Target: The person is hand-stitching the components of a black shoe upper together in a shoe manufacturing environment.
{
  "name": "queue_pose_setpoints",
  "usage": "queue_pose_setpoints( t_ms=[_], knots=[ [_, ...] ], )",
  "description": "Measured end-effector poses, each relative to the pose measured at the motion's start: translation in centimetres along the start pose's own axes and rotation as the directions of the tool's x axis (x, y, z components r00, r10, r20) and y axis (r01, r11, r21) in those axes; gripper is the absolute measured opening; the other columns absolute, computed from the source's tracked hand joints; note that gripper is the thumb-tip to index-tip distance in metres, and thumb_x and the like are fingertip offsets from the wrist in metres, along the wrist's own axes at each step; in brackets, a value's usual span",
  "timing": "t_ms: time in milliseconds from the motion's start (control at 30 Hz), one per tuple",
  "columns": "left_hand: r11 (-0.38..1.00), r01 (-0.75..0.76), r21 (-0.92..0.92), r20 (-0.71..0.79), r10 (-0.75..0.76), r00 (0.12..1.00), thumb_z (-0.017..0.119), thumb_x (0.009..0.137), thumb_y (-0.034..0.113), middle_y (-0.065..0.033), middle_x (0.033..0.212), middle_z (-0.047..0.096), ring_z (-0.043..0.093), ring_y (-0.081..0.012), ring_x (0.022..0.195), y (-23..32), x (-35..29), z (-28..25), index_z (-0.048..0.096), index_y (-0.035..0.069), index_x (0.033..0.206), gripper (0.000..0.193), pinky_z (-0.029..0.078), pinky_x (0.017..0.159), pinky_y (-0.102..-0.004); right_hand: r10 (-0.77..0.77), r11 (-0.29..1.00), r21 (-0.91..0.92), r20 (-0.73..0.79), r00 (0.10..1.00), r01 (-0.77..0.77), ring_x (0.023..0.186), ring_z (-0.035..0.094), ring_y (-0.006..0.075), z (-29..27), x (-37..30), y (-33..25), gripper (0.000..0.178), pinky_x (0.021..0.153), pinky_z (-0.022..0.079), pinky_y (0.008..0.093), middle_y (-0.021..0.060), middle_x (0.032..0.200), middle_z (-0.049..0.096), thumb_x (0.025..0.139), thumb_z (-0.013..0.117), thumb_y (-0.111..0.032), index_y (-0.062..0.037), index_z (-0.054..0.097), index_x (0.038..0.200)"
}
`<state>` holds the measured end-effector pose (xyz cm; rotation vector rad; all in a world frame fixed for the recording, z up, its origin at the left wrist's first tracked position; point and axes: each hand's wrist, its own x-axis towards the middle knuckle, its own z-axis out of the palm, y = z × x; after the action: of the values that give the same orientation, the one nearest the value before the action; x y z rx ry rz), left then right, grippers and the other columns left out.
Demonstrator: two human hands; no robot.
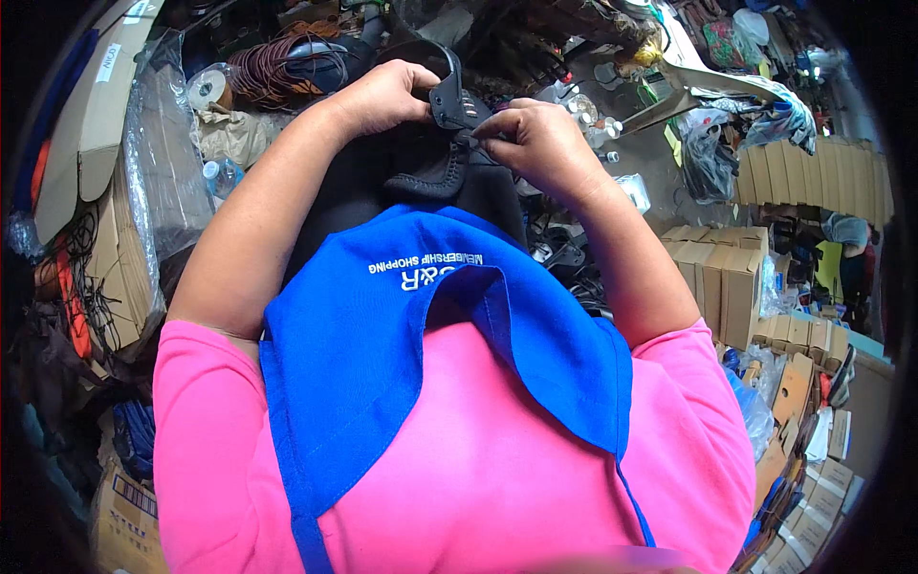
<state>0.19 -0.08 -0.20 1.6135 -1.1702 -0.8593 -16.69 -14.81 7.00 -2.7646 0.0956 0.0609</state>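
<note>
Cluttered workshop floor fills the background: cardboard boxes [736, 287] at 3 o'clock, a coil of brown cord [273, 67] at 11. Near 12 o'clock both hands meet on a black padded strap piece [448, 129]. Its long axis runs down toward the blue apron [382, 344]. The left hand [387, 96] pinches its upper end; the right hand [535, 143] grips the side at 3 o'clock, equally near.

Both bare forearms are rising from the lower frame and converging at upper centre; the left hand [387, 96] is curling its fingers closed in a pinch, the right hand [535, 139] pinching too, knuckles facing up
</note>
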Motion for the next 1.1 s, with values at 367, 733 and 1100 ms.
queue_pose_setpoints(
  t_ms=[367, 733, 1100],
  knots=[
    [0.998, -0.019, 0.058, 0.094, 0.014, 0.995, 0.069, 0.076, 0.015, -0.0051, 0.082, 0.051, 0.052, -0.0176, 0.084, 0.0, 0.5, -0.2, 0.068, 0.004, 0.098, 0.025, 0.040, 0.078, -0.0292, -0.045, 0.981, 0.187, -0.023, 0.999, 0.049, 0.076, 0.066, 0.0199, 1.3, 0.1, 2.0, 0.018, 0.068, 0.052, 0.0308, 0.0112, 0.085, 0.066, 0.076, 0.066, -0.007, -0.0059, 0.069, 0.094],
    [0.997, -0.025, 0.069, 0.124, 0.017, 0.992, 0.069, 0.075, 0.014, -0.0077, 0.091, 0.056, 0.055, -0.0200, 0.092, 0.6, 0.4, -0.3, 0.067, 0.002, 0.099, 0.027, 0.041, 0.085, -0.0302, -0.003, 0.924, 0.382, 0.068, 0.998, -0.024, 0.068, 0.060, 0.0102, 2.0, 0.3, 3.2, 0.018, 0.061, 0.048, 0.0247, 0.0044, 0.077, 0.063, 0.078, 0.069, -0.008, -0.0075, 0.069, 0.096],
    [0.995, -0.018, 0.095, 0.179, 0.001, 0.984, 0.067, 0.073, 0.011, -0.0094, 0.092, 0.058, 0.056, -0.0216, 0.092, 1.8, 0.5, -0.3, 0.067, 0.003, 0.102, 0.030, 0.042, 0.086, -0.0313, 0.086, 0.895, 0.441, -0.022, 0.996, -0.068, 0.069, 0.055, 0.0152, 3.3, -0.7, 4.3, 0.020, 0.066, 0.046, 0.0275, 0.0043, 0.075, 0.054, 0.075, 0.073, -0.015, -0.0139, 0.072, 0.095]
  ],
)
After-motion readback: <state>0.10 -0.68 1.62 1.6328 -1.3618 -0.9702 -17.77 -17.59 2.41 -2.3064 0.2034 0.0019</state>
